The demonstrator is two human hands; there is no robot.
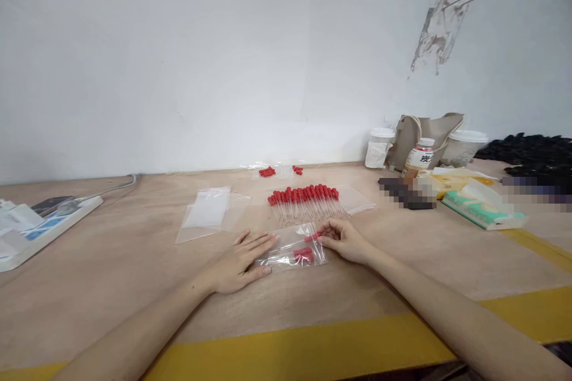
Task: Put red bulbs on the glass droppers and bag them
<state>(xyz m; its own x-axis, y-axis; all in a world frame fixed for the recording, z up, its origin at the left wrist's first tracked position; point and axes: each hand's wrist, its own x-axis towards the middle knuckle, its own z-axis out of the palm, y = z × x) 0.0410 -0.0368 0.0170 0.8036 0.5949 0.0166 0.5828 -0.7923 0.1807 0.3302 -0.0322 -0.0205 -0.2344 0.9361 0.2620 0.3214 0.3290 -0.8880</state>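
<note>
A clear zip bag (286,259) lies flat on the table in front of me, with red-bulbed glass droppers (304,255) inside it. My left hand (241,265) rests on the bag's left end, fingers stretched out and spread. At the bag's right end, my right hand (342,240) pinches the red bulb of a dropper (313,237). This dropper's tube points left, into or over the bag; which one I cannot tell. Just beyond the bag, several more droppers (306,196) lie side by side in a row, red bulbs away from me.
Flat clear bags (208,208) lie left of the row, another bag (360,199) at its right. Small red pieces (267,172) sit near the wall. A power strip (53,232) is far left; a bottle (419,161), cups and a tissue pack (482,208) stand right.
</note>
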